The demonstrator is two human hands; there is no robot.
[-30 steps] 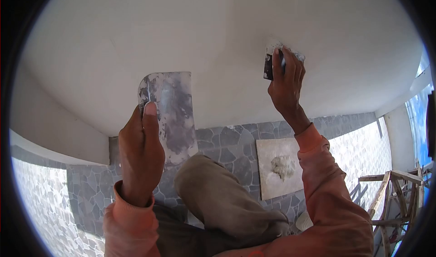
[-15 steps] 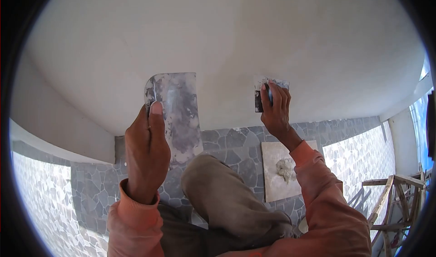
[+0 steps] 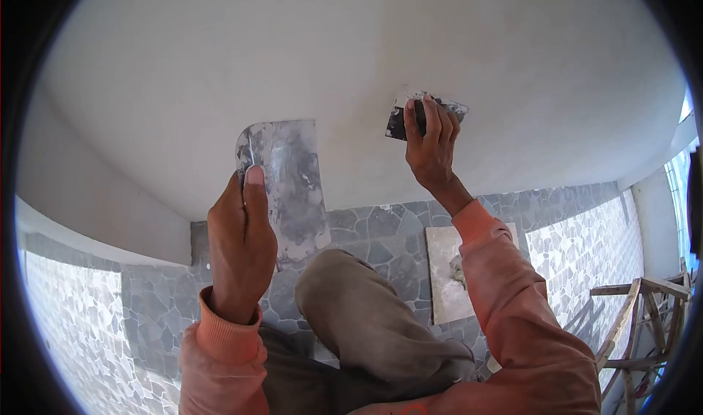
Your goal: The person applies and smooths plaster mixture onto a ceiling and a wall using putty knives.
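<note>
My left hand [image 3: 245,239] grips the edge of a wide, plaster-smeared metal plate [image 3: 293,188], its thumb lying on the face; the plate stands upright in front of the wall. Higher up and to the right, my right hand [image 3: 433,144] is wrapped round a smaller putty knife [image 3: 397,122] with a dark, stained blade. That blade lies tilted against the pale wall [image 3: 512,71], where a slightly darker patch shows nearby. On the floor below, a board [image 3: 454,301] carries a lump of putty [image 3: 458,270], partly covered by my right sleeve.
Grey stone-patterned paving [image 3: 373,232] runs along the wall's foot, with bright sunlit areas at both sides. A wooden trestle [image 3: 637,320] stands at the lower right. At the left a curved ledge [image 3: 110,195] juts out. My bent knee [image 3: 351,298] is below the plate.
My right hand has moved up and slightly left along the wall with the putty knife, which has turned. My left hand and its plate stay almost where they were.
</note>
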